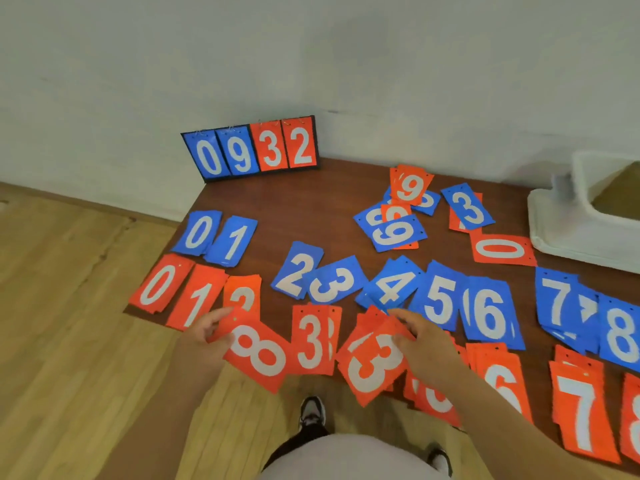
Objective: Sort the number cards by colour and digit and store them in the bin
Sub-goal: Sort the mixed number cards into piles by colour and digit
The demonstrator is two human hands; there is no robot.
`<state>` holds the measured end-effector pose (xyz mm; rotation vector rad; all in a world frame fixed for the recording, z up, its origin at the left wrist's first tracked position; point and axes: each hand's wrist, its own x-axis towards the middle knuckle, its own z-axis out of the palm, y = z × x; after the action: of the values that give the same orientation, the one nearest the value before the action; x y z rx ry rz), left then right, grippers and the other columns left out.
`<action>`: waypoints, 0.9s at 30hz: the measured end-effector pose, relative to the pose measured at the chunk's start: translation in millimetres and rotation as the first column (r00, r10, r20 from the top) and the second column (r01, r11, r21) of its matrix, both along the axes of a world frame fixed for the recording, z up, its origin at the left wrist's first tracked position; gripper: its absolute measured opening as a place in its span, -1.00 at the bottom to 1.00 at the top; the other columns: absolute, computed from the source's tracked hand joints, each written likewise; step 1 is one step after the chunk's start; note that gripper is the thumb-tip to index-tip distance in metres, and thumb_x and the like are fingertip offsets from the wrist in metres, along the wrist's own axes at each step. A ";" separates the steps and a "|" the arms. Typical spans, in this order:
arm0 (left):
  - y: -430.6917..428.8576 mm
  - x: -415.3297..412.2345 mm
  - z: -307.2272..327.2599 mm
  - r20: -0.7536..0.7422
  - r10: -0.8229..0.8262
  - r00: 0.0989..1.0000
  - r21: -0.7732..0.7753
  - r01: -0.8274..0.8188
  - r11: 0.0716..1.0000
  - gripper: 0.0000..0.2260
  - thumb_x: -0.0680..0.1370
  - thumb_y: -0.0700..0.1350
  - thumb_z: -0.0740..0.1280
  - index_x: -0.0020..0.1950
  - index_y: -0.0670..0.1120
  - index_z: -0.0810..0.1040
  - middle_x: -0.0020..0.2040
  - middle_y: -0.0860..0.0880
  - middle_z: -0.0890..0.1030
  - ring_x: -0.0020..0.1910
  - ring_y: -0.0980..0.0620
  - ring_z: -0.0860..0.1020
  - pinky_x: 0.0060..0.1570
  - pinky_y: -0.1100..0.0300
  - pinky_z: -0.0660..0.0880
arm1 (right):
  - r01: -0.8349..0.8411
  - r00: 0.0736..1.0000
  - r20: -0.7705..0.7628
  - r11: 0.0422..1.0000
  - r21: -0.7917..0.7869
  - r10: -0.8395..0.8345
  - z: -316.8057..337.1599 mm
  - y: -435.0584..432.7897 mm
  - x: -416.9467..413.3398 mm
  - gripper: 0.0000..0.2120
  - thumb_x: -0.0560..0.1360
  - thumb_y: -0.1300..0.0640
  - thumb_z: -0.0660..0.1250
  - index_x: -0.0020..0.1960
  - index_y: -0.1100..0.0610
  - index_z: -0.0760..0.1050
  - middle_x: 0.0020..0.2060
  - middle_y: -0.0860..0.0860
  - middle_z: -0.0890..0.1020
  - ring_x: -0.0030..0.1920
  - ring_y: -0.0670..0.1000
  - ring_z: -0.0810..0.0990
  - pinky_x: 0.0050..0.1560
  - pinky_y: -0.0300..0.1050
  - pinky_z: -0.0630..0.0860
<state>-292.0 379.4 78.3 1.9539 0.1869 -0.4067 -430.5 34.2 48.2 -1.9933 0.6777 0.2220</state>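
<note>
Blue and red number cards lie in piles on a dark wooden table [311, 209]. My left hand [207, 336] holds a red 8 card [259, 355] by its left end above the table's front edge. My right hand [420, 336] grips a fanned stack of red cards with a 3 [372, 367] on top. A blue row runs 0 [197, 233], 1 [233, 242], 2 [296, 270], 3 [334, 280], 4 [394, 284], 5 [441, 301], 6 [490, 311], 7 [557, 299], 8 [623, 336]. The white bin [575, 216] stands at the far right.
A scoreboard stand [251, 150] reading 0932 leans on the wall at the table's back left. Mixed unsorted cards [398, 223] lie at the back centre, with a red 0 [502, 251] beside the bin. Red piles 0, 1, 3, 6, 7 line the front. Wooden floor lies left.
</note>
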 end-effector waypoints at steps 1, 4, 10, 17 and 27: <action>12.0 7.4 -2.5 -0.022 0.032 0.999 -0.013 -0.032 0.999 -0.54 0.53 -0.46 0.32 0.22 0.03 0.63 0.09 -0.02 0.71 0.01 0.06 0.69 -0.05 0.11 0.59 | -0.007 1.000 -0.019 1.000 -0.002 0.007 -2.7 9.0 9.3 -0.58 0.60 0.17 0.32 0.39 -0.17 0.44 0.14 -0.14 0.64 -0.06 -0.14 0.63 -0.07 -0.25 0.58; 36.9 23.3 -9.0 -0.088 0.069 0.994 -0.039 -0.073 0.997 -0.56 0.54 -0.45 0.32 0.18 0.06 0.63 0.06 0.00 0.70 -0.01 0.02 0.69 -0.10 0.12 0.60 | -0.051 0.996 -0.071 0.998 -0.022 0.049 -8.5 33.3 35.9 -0.58 0.62 0.18 0.29 0.41 -0.16 0.42 -0.06 -0.18 0.63 -0.41 -0.12 0.59 -0.40 -0.24 0.52; 70.8 42.0 -19.1 -0.150 0.070 0.986 -0.030 -0.076 0.997 -0.57 0.55 -0.41 0.34 0.19 0.10 0.65 0.12 -0.04 0.67 0.10 -0.05 0.65 -0.08 0.16 0.60 | -0.265 0.961 -0.112 0.958 -0.113 0.253 -15.8 82.0 90.9 -0.55 0.63 0.18 0.23 0.47 -0.12 0.38 0.27 -0.12 0.58 0.07 -0.09 0.61 -0.08 -0.38 0.48; 87.7 50.6 -26.6 -0.200 0.032 0.979 -0.018 -0.037 0.999 -0.57 0.55 -0.39 0.35 0.20 0.12 0.63 0.13 -0.05 0.68 0.13 -0.07 0.65 -0.07 0.16 0.62 | -0.359 0.933 -0.192 0.840 -0.408 0.305 -23.9 97.1 132.5 -0.44 0.59 0.13 0.31 0.54 -0.08 0.29 0.43 0.02 0.46 0.41 0.09 0.41 0.37 0.08 0.45; -52.0 59.5 -12.5 -0.183 -0.428 0.885 -0.097 0.417 0.904 -0.58 0.56 -0.30 0.38 0.19 0.23 0.63 0.09 0.11 0.70 0.05 0.12 0.68 0.07 0.05 0.65 | -0.100 0.994 -0.021 0.986 0.131 0.103 29.7 94.1 74.3 -0.89 0.53 0.06 0.44 0.01 -0.12 0.57 -0.06 -0.15 0.68 -0.05 -0.12 0.66 -0.01 -0.15 0.63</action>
<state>-232.5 327.4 65.8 1.8923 -0.1289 -0.8893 -356.2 128.3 77.9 -1.9044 0.5654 0.3471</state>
